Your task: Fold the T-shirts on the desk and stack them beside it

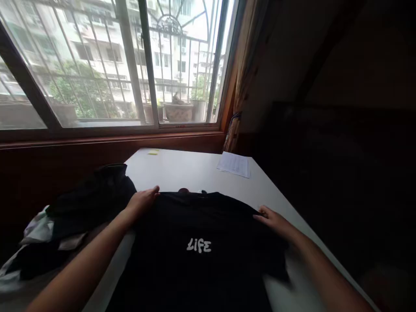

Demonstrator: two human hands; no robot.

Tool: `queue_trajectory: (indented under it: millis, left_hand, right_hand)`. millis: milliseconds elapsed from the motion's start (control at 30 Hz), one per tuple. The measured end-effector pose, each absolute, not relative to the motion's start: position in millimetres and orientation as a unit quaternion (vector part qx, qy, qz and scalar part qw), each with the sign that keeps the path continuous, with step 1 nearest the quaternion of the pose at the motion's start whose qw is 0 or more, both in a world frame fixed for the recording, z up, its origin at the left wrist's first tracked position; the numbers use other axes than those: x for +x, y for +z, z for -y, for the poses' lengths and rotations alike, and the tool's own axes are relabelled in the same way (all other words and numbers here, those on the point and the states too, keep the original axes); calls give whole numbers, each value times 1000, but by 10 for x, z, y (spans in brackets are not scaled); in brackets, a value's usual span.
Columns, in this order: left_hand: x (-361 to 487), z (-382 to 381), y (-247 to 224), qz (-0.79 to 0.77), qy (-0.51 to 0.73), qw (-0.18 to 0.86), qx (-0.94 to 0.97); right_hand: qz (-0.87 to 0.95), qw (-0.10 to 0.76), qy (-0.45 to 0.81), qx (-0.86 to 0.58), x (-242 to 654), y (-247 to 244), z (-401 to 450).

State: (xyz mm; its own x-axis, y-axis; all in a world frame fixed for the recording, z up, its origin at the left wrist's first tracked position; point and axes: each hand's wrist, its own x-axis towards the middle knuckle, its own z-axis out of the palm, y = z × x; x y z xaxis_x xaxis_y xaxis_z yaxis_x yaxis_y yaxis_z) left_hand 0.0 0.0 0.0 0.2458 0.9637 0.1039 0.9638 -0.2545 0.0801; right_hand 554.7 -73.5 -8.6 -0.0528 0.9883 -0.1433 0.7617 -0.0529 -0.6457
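A black T-shirt [195, 221] with white "Life" lettering on its chest is spread out in front of me over a white table [182, 167]. Its collar points toward the window. My left hand [144, 200] pinches the shirt at its left shoulder. At the right shoulder, near the sleeve, my right hand [271, 220] grips the fabric between thumb and fingers. The right sleeve hangs down and is blurred. Past the collar, a dark reddish round thing and a small black-and-white thing show partly; I cannot make out what they are.
A heap of dark and light clothes [87, 203] lies at the left, by my left forearm. Papers [234, 164] rest at the table's far right corner, and a yellow pad [153, 152] at the far left. Behind stands a barred window [175, 65] with a tied curtain [238, 86].
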Motion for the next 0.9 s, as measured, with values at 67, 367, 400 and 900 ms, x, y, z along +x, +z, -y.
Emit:
queue_trajectory:
  millis: [67,367,400,900]
  left_hand:
    - [-15,20,-43,626,-59,-7,-778]
    - [-570,163,99,521,-152,-373,-753]
    - [-648,194,117,516,-148,-396,-745]
    - [-699,502,309,647,-188,-40,-738]
  right_hand:
    - [664,167,287,-670,5610,-116,750]
    - [623,186,399,-646,5860,1,948]
    - [609,181,418,-649,5903,6,982]
    - [598,147,373,-694,6265,-285,1189]
